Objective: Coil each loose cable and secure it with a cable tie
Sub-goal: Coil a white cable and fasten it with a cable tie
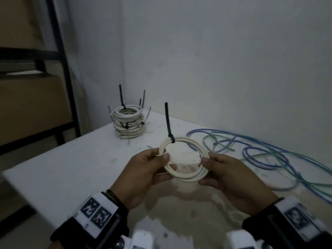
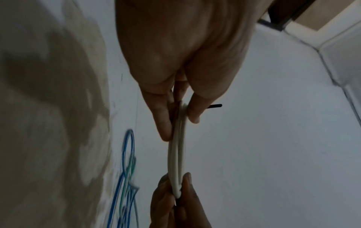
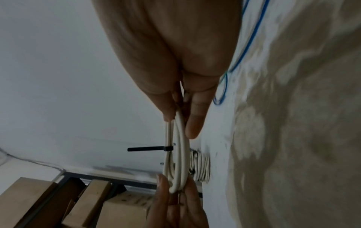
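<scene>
White coil [image 1: 185,159] pinched at opposite sides by left hand [image 1: 143,175] and right hand [image 1: 231,178] above the tabletop's near middle, black cable tie [image 1: 168,123] upright on top; risks springing open if the tie sits loose or either pinch slackens.

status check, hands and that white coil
Left hand and right hand pinch white coil, held above table. Black tie already on. Loose blue-green cables uncoiled. Nothing blocking.

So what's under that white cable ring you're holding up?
Through the white cable coil, pinched by the left hand and right hand, only bare, stained table shows. What lies under the hands themselves is hidden.
</scene>
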{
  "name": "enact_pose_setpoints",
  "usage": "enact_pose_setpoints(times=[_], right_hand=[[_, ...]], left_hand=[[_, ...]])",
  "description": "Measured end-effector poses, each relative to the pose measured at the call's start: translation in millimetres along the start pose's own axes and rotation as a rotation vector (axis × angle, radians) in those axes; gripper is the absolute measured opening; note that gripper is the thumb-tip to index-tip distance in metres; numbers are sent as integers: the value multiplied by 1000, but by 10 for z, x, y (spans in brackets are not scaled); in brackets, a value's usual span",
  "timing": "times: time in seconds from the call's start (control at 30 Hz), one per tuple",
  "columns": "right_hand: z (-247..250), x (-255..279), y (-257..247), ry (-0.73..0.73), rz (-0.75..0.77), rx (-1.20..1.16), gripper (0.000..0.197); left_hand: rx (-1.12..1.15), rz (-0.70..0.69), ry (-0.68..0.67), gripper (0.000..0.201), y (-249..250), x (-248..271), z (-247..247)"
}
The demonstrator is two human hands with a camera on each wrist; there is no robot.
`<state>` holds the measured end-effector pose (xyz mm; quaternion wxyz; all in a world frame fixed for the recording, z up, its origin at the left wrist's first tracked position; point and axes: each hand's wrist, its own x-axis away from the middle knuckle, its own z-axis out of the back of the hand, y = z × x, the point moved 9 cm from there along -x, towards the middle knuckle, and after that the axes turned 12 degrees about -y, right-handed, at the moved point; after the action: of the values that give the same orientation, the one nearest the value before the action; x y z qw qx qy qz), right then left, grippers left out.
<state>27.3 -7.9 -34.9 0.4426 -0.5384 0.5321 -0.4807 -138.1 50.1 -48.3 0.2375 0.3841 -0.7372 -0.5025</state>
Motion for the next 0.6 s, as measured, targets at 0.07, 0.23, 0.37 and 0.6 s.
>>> enact_pose_setpoints(times=[0.07, 0.23, 0.37, 0.6], right_hand=[[-332, -233, 81, -61, -41, -40, 14], [-708, -573, 342, -57, -99, -6, 24], [-677, -666, 507, 19, -118, 0, 18], [-468, -746, 735, 133, -141, -125, 15]], left_hand=[[23, -35, 80, 22, 168, 91, 392], [91, -153, 352, 11, 684, 422, 1496], [94, -153, 499, 17, 840, 542, 2211], [42, 85, 536, 12, 486, 99, 2440]])
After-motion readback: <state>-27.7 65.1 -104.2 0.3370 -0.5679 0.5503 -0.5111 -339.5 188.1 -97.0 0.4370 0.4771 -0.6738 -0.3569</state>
